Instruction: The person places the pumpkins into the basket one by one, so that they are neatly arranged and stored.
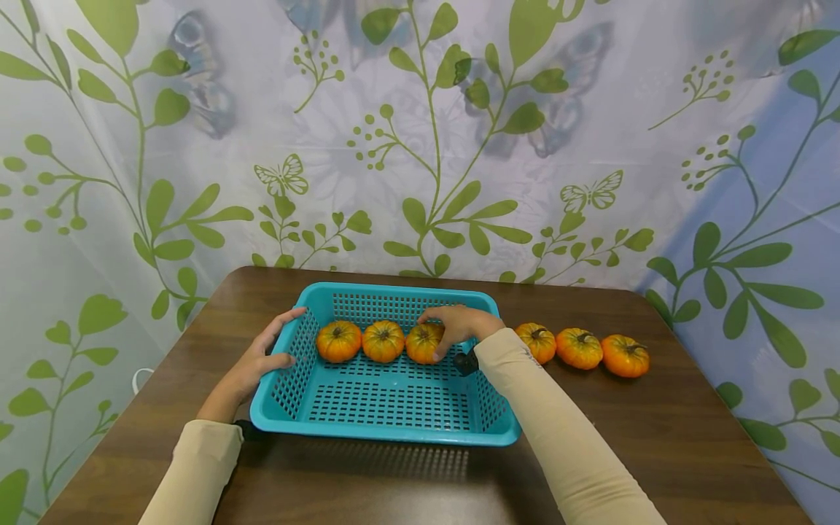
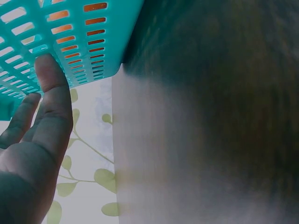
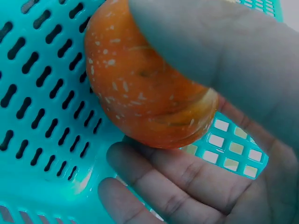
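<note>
A turquoise plastic basket (image 1: 387, 436) with slotted walls lies on the brown table. My left hand (image 1: 252, 368) grips its left side, thumb over the rim; in the left wrist view, fingers (image 2: 51, 93) lie against the outside wall. Inside the basket, my right hand (image 1: 459, 326) holds a small orange pumpkin (image 3: 149, 88) between thumb and fingers, close to the basket floor. To its left sit two more pumpkins, a middle one (image 1: 383, 341) and a left one (image 1: 338, 341), in one row. The hand hides part of the held pumpkin.
Three more pumpkins stand in a row on the table (image 1: 663, 430) right of the basket: a near one (image 1: 537, 343), a middle one (image 1: 579, 348) and a far-right one (image 1: 625, 356). Behind the table hangs a leaf-patterned curtain (image 1: 367, 219).
</note>
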{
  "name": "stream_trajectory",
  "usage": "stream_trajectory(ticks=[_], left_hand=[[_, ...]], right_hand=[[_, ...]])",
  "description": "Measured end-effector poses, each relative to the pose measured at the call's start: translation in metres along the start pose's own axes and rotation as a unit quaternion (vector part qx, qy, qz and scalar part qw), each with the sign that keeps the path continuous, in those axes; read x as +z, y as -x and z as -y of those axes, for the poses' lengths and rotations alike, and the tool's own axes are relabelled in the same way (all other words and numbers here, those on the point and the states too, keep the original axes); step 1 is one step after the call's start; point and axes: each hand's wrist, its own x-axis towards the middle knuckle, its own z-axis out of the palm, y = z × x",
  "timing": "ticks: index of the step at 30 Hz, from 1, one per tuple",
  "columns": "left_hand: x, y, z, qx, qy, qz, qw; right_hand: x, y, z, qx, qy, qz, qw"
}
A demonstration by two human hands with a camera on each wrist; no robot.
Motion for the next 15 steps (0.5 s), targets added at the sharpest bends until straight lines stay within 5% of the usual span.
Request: stream_trajectory(ticks=[15], left_hand=[[0.0005, 0.0009, 0.0004, 0.004, 0.001, -0.001, 1.0000]], right_hand=[[0.0008, 0.0009, -0.0012, 0.008, 0.000, 0.004, 1.000]])
